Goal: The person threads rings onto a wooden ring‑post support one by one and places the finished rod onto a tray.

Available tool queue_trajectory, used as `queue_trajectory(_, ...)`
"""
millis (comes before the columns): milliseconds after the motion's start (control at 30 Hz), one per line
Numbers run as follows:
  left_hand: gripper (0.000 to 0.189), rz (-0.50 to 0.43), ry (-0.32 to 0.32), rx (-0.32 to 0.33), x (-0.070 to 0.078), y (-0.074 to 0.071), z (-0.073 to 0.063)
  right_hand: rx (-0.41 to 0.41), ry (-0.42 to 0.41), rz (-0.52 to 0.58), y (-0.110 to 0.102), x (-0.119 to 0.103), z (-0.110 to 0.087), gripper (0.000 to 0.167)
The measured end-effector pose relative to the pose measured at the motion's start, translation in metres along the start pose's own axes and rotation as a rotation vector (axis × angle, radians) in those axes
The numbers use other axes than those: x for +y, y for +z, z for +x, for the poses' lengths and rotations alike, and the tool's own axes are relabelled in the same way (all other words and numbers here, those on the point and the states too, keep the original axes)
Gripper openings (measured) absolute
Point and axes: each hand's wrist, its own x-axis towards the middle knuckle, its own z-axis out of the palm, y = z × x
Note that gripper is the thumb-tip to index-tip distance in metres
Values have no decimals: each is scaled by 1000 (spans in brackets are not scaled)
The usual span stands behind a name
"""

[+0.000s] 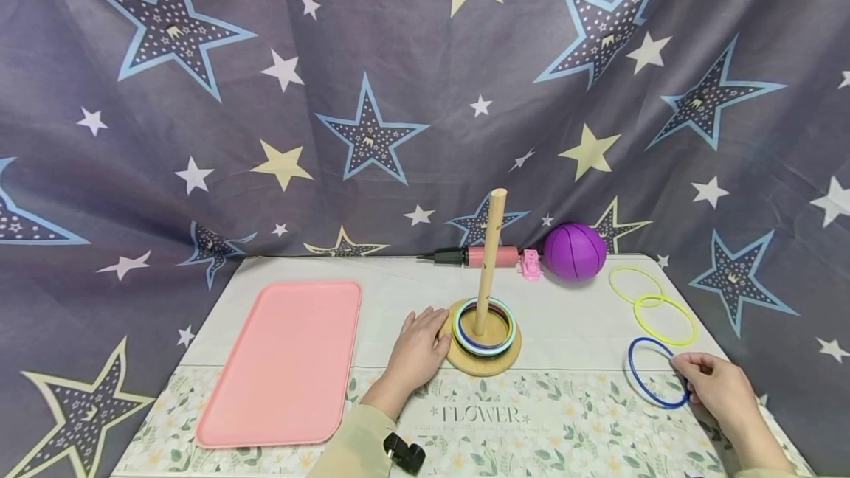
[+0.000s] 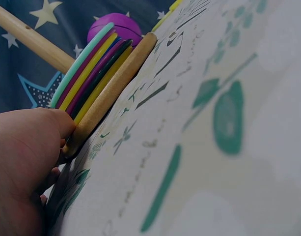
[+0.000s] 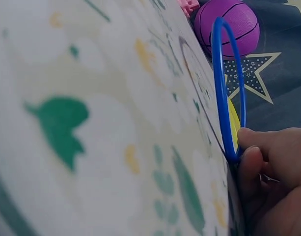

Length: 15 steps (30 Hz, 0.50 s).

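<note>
In the head view, my left hand (image 1: 418,345) holds the left edge of a round wooden ring-toss stand (image 1: 483,365) with an upright peg. Its thumb lies against the base in the left wrist view, and some fingers are partly hidden. Several coloured rings (image 2: 89,69), a pale turquoise one on top, are stacked around the peg. On the right, my right hand (image 1: 724,389) pinches a blue ring (image 1: 654,398) between thumb and fingers. That ring (image 3: 219,73) stands tilted, close to the tabletop, in the right wrist view.
Two yellow-green rings (image 1: 666,343) overlap at the right, behind the blue one. Along the back lie a purple ball (image 1: 575,251), a pink toy piece (image 1: 530,265) and a pink-and-black hand pump (image 1: 491,256). A pink tray (image 1: 285,360) occupies the left, and a starry curtain (image 1: 398,57) hangs behind.
</note>
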Motion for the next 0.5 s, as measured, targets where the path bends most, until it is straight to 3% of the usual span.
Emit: queue_trajectory(500, 49, -6, -7, 0, 0, 0, 0, 50, -13, 86, 2, -3, -5, 45)
